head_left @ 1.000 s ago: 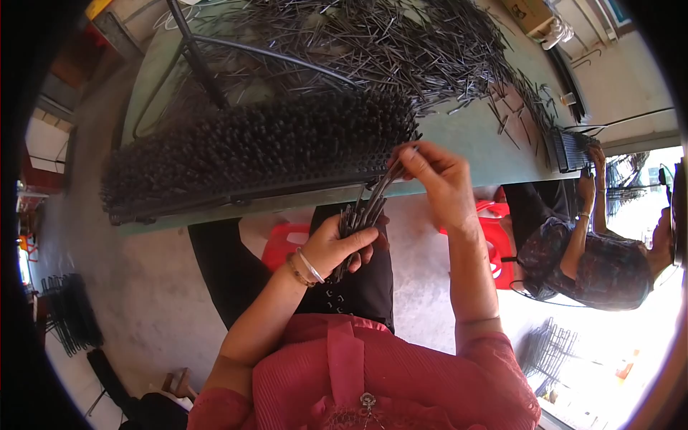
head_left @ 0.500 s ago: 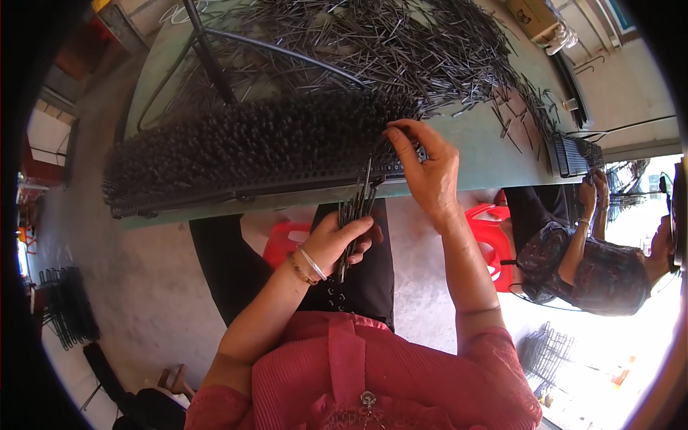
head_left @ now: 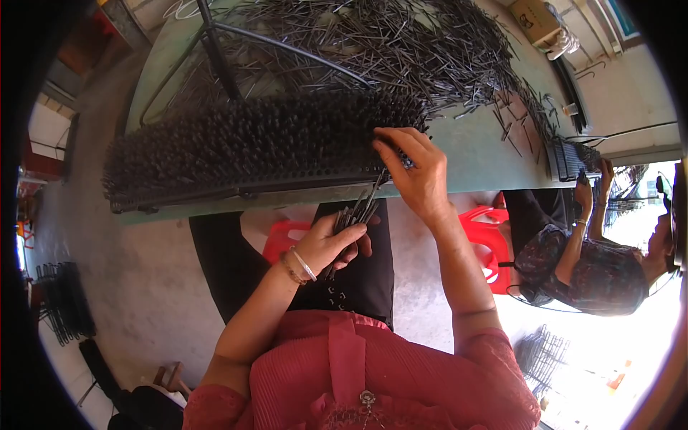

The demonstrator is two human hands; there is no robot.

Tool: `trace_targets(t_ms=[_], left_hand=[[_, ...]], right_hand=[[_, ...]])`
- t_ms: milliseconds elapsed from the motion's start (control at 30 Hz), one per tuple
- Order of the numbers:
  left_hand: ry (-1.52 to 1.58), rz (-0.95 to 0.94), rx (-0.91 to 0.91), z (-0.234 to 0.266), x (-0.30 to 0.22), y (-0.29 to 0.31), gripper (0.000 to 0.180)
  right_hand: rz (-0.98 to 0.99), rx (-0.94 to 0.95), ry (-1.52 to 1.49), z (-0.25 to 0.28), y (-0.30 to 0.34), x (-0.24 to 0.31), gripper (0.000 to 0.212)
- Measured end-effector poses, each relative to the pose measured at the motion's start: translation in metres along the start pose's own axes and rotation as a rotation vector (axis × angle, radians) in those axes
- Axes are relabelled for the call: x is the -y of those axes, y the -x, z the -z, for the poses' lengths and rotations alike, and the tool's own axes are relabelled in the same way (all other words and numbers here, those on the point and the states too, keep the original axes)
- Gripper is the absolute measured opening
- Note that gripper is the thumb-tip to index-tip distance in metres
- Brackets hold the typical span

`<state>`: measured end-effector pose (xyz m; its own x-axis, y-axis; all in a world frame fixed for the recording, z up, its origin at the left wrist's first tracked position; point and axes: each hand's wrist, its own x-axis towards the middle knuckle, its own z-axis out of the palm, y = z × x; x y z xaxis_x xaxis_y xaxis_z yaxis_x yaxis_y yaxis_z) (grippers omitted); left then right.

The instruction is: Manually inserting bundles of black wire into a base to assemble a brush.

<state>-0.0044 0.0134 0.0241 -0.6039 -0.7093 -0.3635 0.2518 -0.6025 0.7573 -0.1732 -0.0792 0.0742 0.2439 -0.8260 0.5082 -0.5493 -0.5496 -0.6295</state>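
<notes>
A bundle of thin dark rods (head_left: 363, 206) is gripped in my left hand (head_left: 326, 247), just below the table's near edge. My right hand (head_left: 421, 174) is up against the right end of a long black rack (head_left: 304, 176), with thumb and fingers pinched together. Anything between those fingertips is too small or hidden to make out. The rack has a row of holes along its near side. Dark rod ends (head_left: 244, 140) stand upright in it, packed closely along its whole length.
Loose dark rods (head_left: 401, 50) lie heaped across the green table (head_left: 480, 154) behind the rack. A dark metal frame (head_left: 287, 51) stands over its left part. At the right, a co-worker (head_left: 588, 258) handles a similar smaller rack (head_left: 566, 159). Red stools (head_left: 487, 240) are beneath.
My right hand has moved left and slightly down against the rack. My left hand has shifted a little left and down, and its bundle now leans more to the right.
</notes>
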Motion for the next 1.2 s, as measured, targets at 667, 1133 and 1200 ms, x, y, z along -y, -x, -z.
trace_targets(t_ms=[667, 1133, 1200], left_hand=[[0.103, -0.021, 0.005, 0.005, 0.006, 0.005, 0.033], [0.099, 0.008, 0.004, 0.005, 0.007, 0.004, 0.035], [0.133, 0.006, 0.019, 0.004, 0.007, 0.004, 0.033]], right_hand=[[0.011, -0.177, 0.039, -0.009, 0.010, 0.006, 0.012], [-0.058, -0.080, 0.020, -0.006, -0.001, 0.009, 0.010], [0.010, -0.059, 0.090, -0.005, -0.003, 0.009, 0.010]])
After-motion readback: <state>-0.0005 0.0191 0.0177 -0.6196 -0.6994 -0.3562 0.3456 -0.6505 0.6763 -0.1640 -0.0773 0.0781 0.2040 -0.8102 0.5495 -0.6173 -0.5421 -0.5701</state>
